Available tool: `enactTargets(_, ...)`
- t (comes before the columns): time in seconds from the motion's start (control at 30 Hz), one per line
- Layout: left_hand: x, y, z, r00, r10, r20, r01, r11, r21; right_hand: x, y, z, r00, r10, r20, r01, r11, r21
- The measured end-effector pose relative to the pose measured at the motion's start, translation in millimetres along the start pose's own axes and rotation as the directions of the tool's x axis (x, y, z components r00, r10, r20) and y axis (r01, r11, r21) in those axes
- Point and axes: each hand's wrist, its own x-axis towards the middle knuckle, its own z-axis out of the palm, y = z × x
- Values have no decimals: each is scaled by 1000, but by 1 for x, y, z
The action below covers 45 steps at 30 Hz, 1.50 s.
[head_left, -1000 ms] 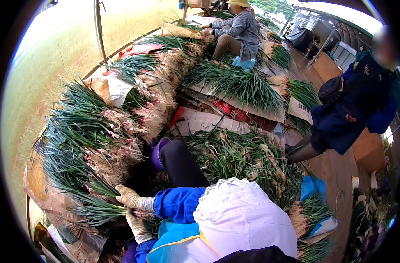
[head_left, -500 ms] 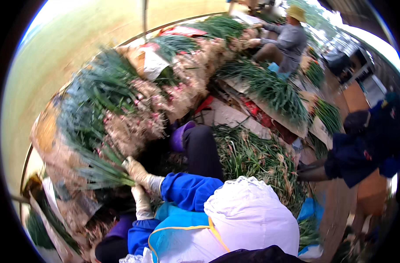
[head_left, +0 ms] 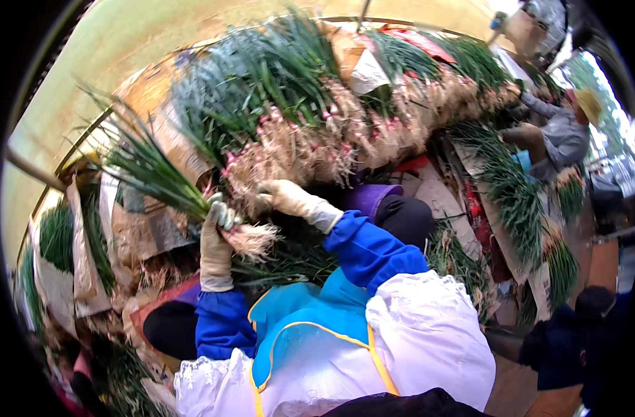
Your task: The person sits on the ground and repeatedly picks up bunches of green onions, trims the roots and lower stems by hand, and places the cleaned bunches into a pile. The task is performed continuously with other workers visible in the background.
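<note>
My left hand (head_left: 219,236), in a pale work glove, is closed round a bunch of spring onions (head_left: 161,174). Their green leaves fan out to the upper left, and the pale stringy roots stick out on the right side of the glove. My right hand (head_left: 293,200), gloved too, is just right of the bunch with its fingers curled in, close to the root ends of the big heap of spring onions (head_left: 262,80). What those fingers hold, if anything, is hidden. The heap's leaves point away from me, its pinkish bulbs and roots toward me.
Loose green leaves (head_left: 293,260) lie below my hands. A purple rounded object (head_left: 373,200) is beside my right knee. Cardboard sheets (head_left: 498,194) bear more onions on the right. A person in a yellow hat (head_left: 564,132) sits far right; another in dark clothes (head_left: 575,340) is lower right.
My view has swung left, so the heap appears farther right. My right hand has left the bunch and is now beside the heap's roots; my left hand holds the bunch, its roots now showing.
</note>
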Motion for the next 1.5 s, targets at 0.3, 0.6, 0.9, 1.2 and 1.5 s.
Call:
enactTargets(0.3, 16, -45, -50, 961, -238, -137, 209, 958, -196, 103, 48, -105, 833, 383, -400, -526, 773, -354)
enactTargets(0.6, 32, -24, 0, 953, -187, -240, 215, 971, 100, 1, 4, -25, 930, 367, -25, -323, 847, 423)
enactTargets(0.9, 21, -60, -7, 968, -234, -91, 227, 971, -79, -4, 0, -43, 941, 329, 77, -318, 787, 529)
enactTargets(1.2, 7, -73, -40, 944, -229, -236, 188, 965, -185, 24, -27, 44, 837, 525, 155, -124, -94, 988)
enactTargets(1.5, 11, -106, -19, 949, -237, -206, 226, 971, -73, 21, 43, 66, 660, 744, 99, -99, -44, 994)
